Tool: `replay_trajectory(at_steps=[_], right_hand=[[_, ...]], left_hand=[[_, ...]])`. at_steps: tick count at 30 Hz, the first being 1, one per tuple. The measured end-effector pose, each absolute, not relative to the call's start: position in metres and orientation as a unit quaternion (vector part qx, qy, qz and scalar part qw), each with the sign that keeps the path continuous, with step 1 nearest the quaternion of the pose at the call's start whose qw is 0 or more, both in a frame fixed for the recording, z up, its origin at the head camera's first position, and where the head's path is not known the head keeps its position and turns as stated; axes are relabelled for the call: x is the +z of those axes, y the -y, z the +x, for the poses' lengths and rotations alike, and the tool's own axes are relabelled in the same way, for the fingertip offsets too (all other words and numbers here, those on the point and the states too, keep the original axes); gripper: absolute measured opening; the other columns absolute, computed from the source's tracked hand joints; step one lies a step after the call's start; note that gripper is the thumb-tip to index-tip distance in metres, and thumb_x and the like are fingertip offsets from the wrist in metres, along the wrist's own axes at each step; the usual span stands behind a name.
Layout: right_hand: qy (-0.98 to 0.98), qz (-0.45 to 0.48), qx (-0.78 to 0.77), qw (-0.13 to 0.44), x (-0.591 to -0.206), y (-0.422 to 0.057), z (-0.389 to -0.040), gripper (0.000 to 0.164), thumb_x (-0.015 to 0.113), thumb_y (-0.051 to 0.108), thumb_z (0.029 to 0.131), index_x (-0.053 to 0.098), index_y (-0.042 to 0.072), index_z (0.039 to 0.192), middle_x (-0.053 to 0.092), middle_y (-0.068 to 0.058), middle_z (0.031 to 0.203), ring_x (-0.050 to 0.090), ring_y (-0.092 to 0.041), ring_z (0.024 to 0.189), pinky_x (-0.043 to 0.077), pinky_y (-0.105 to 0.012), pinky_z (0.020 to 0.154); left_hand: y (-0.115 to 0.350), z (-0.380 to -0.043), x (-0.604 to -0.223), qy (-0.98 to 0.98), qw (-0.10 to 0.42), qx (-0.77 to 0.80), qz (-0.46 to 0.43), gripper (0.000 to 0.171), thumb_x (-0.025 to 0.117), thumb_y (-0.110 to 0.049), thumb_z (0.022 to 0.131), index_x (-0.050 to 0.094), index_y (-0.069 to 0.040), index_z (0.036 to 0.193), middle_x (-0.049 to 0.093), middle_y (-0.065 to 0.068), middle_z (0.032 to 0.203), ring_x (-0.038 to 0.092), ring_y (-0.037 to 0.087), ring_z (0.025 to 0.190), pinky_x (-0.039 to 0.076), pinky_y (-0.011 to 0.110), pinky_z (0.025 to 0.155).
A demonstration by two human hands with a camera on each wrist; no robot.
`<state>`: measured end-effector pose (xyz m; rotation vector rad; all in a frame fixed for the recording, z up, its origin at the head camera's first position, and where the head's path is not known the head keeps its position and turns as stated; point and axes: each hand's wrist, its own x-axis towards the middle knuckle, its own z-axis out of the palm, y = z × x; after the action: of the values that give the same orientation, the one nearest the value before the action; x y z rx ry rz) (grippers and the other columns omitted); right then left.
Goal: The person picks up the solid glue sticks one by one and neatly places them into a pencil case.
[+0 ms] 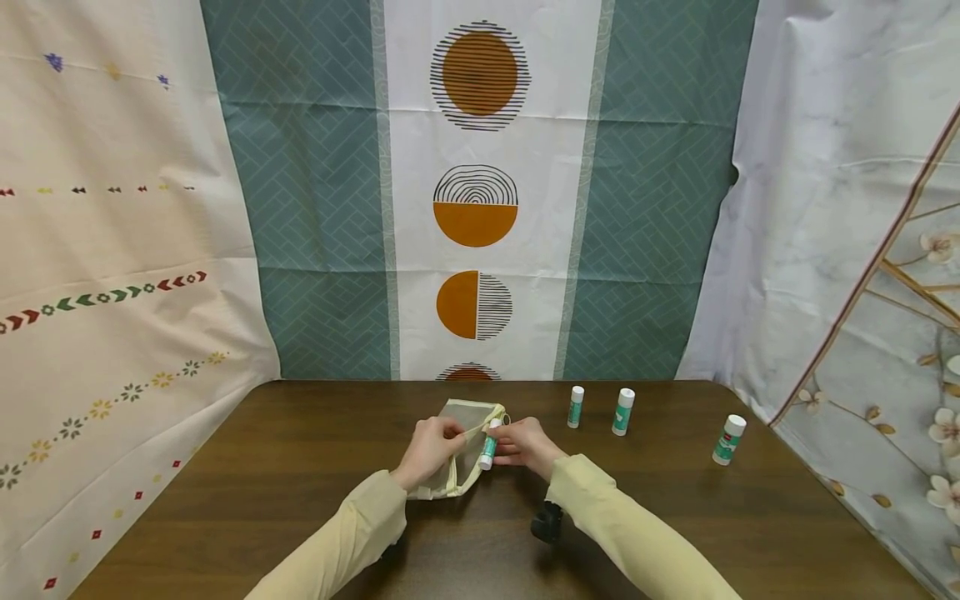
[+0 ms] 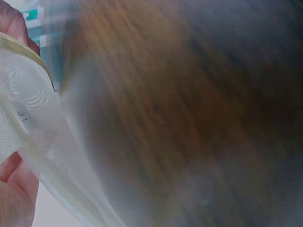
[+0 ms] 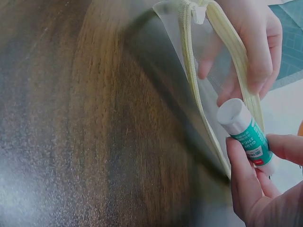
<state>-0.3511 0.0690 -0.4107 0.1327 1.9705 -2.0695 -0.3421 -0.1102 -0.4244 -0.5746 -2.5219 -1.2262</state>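
Observation:
A pale yellow-edged mesh zipper pouch [image 1: 462, 414] is held up over the middle of the table, its zipper parted in the right wrist view. My left hand [image 1: 432, 450] pinches one edge of the opening, with thumb and fingers on either side of the mesh [image 2: 42, 118]. Between the thumb and fingers of my right hand [image 1: 527, 442] is a green-and-white glue stick [image 3: 248, 135]. It lies tilted right at the pouch's open mouth, its white end toward the gap between the zipper edges.
Two glue sticks stand upright at the back right, a smaller one [image 1: 575, 407] and a larger one [image 1: 623, 412]. Another glue stick [image 1: 729, 440] stands farther right. Patterned cloths [image 1: 322, 208] hang behind the dark wooden table [image 1: 300, 467].

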Motion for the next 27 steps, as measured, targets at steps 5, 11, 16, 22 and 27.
replay_trajectory(at_steps=[5,11,16,22,27], right_hand=[[-0.682,0.053,-0.715,0.144,-0.4099,-0.0651,-0.3519,0.022,0.063,0.002,0.081,0.052,-0.012,0.094,0.06,-0.015,0.075,0.061,-0.021,0.066,0.05,-0.038,0.063],[-0.687,0.06,-0.71,0.143,-0.4101,-0.0636,-0.3511,0.022,0.064,0.001,0.08,0.051,-0.011,0.093,0.06,-0.016,0.076,0.061,-0.022,0.066,0.05,-0.039,0.063],[-0.689,0.061,-0.707,0.148,-0.41,-0.0623,-0.3511,0.025,0.064,0.001,0.08,0.049,-0.012,0.096,0.057,-0.018,0.082,0.061,-0.022,0.066,0.05,-0.038,0.063],[-0.693,0.061,-0.703,0.15,-0.4107,-0.061,-0.353,0.024,0.063,0.001,0.081,0.049,-0.012,0.095,0.058,-0.016,0.078,0.061,-0.023,0.065,0.05,-0.038,0.062],[-0.7,0.06,-0.696,0.148,-0.4104,-0.0604,-0.3533,0.021,0.063,0.0,0.081,0.049,-0.01,0.092,0.058,-0.015,0.074,0.061,-0.023,0.064,0.05,-0.039,0.061]], left_hand=[[0.1089,-0.3422,-0.4244,0.873,0.142,-0.421,-0.2,0.009,0.061,-0.004,0.075,0.068,-0.001,0.079,0.061,-0.004,0.067,0.052,0.008,0.057,0.043,0.025,0.05],[0.1081,-0.3419,-0.4235,0.871,0.143,-0.422,-0.205,0.007,0.062,-0.004,0.076,0.068,-0.003,0.078,0.061,-0.005,0.066,0.052,0.008,0.057,0.043,0.025,0.05],[0.1075,-0.34,-0.4234,0.873,0.138,-0.423,-0.201,0.007,0.061,-0.004,0.076,0.068,-0.004,0.077,0.06,-0.005,0.066,0.052,0.008,0.058,0.043,0.025,0.051],[0.1073,-0.34,-0.4229,0.871,0.134,-0.429,-0.2,0.007,0.061,-0.003,0.077,0.068,-0.002,0.078,0.061,-0.004,0.066,0.051,0.009,0.057,0.042,0.025,0.049],[0.1081,-0.3403,-0.4232,0.871,0.137,-0.426,-0.2,0.007,0.061,-0.004,0.077,0.068,-0.002,0.079,0.061,-0.005,0.066,0.052,0.009,0.059,0.042,0.025,0.051]])
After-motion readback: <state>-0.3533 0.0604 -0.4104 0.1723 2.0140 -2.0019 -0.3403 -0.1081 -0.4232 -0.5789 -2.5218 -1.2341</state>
